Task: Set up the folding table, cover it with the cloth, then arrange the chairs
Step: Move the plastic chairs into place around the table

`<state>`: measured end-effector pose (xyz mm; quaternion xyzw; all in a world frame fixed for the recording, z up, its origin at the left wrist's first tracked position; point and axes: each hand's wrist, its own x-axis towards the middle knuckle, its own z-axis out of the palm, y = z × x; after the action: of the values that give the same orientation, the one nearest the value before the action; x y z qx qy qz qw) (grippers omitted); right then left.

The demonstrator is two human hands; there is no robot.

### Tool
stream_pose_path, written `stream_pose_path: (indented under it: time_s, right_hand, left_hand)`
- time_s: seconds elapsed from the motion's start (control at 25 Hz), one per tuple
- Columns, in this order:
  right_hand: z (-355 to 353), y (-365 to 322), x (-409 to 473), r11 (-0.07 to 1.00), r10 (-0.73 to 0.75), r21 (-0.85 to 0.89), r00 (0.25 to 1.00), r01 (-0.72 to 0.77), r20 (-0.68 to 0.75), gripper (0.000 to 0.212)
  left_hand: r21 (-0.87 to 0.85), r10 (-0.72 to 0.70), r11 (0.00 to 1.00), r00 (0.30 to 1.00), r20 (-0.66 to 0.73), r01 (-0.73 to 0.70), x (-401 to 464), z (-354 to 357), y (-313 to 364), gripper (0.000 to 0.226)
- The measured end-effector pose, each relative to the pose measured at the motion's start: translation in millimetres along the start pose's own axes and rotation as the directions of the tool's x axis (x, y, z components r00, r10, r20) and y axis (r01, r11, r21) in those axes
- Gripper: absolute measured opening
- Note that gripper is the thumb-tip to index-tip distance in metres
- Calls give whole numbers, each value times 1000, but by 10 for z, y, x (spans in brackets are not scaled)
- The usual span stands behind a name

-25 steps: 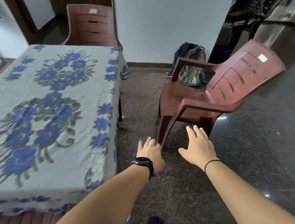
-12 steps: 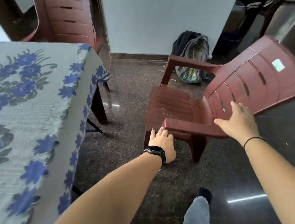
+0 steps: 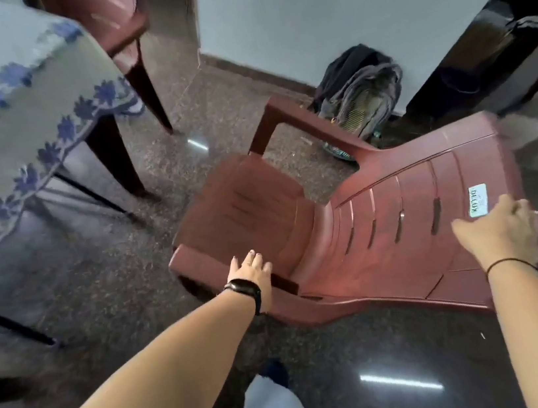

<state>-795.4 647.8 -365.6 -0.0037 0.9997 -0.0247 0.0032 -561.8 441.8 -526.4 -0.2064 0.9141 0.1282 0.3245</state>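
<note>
**Speckled floor and what stands on it**

Under me is dark, polished speckled floor (image 3: 233, 129). On it stand the cloth-covered table (image 3: 6, 112), a red-brown plastic chair (image 3: 350, 227) just beside me, a second chair (image 3: 118, 27) at the table's far end, and a backpack (image 3: 359, 94) against the wall.

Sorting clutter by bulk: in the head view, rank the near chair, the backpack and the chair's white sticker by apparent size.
1. Near chair, largest
2. Backpack, though it lies farther away
3. White sticker, smallest
</note>
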Motion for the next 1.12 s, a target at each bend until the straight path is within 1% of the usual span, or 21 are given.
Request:
stream_pose_path:
  time_s: [0.08, 0.16, 0.24, 0.36, 0.56, 0.68, 0.76, 0.88, 1.04, 1.12]
  right_hand:
    - [70, 35, 135, 999, -8, 33, 999, 7, 32, 84]
    - [120, 67, 163, 1000, -20, 9, 1000, 20, -5, 85]
    - [138, 88, 166, 999, -45, -9, 999, 45, -28, 84]
    - [114, 86, 181, 999, -49, 21, 999, 49, 3, 84]
    - [77, 57, -1, 991, -71, 112, 997, 74, -31, 84]
    - [64, -104, -409, 989, -78, 127, 997, 80, -25, 85]
    - [43, -265, -782, 987, -91, 130, 996, 93, -21, 83]
    - [54, -573, -1359, 976, -162, 146, 987, 162, -14, 78]
    - [122, -1048, -2166, 966, -226, 142, 972, 215, 60, 67]
    - [129, -1276, -2517, 965, -243, 124, 964, 230, 103, 65]
  left_hand:
    - [59, -43, 998, 992, 119, 37, 99, 52, 59, 89]
    - [124, -54, 992, 982, 179, 32, 197, 81, 63, 94]
    - [155, -43, 988, 991, 126, 23, 207, 137, 66, 86]
    - [180, -42, 983, 998, 39, 34, 134, 142, 43, 81]
    - [122, -67, 991, 996, 67, 58, -28, 173, -79, 87]
    - [113, -105, 989, 991, 87, 95, -276, 343, -368, 87]
    - [113, -143, 985, 984, 108, 131, -466, 488, -611, 85]
    - [91, -210, 976, 969, 131, 200, -836, 705, -1045, 81]
    - [94, -295, 954, 948, 123, 285, -1448, 1051, -1758, 64]
    - [84, -343, 938, 933, 107, 336, -1678, 1184, -2062, 61]
